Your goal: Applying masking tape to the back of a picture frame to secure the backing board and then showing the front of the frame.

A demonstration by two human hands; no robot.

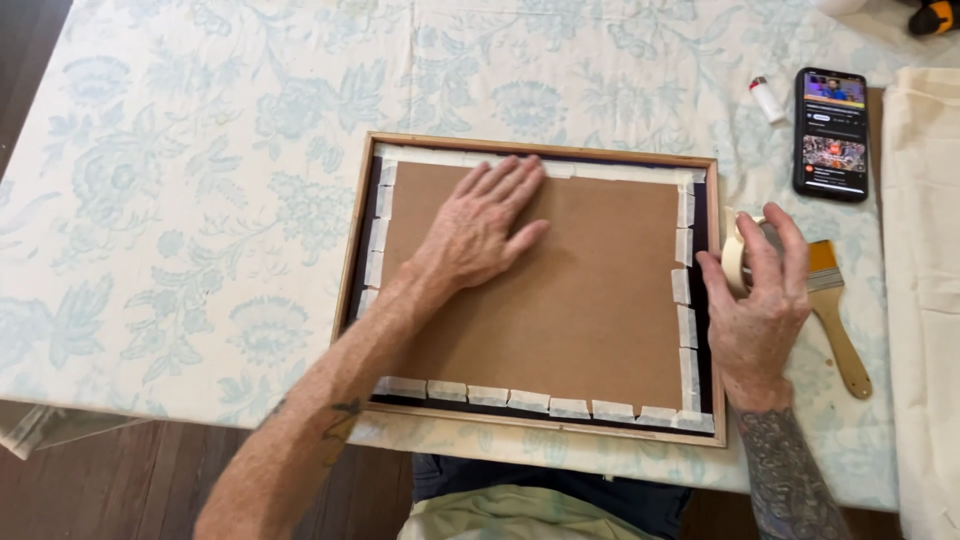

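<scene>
Wooden picture frame lies face down on the floral tablecloth, near edge close to the table's near edge. Brown backing board sits inside it, edged all round with short strips of pale masking tape. Left hand flat on the board's far-left part, palm down, fingers spread and pointing to the far edge, gripping nothing. Right hand at the frame's right rail, fingers curled around a roll of masking tape held upright just beside the rail. Right of that hand: paintbrush with wooden handle, flat on the cloth, bristles pointing far. Farther back on the right, a phone with its screen lit, and a small white lighter just left of it. Folded cream cloth along the right edge
</scene>
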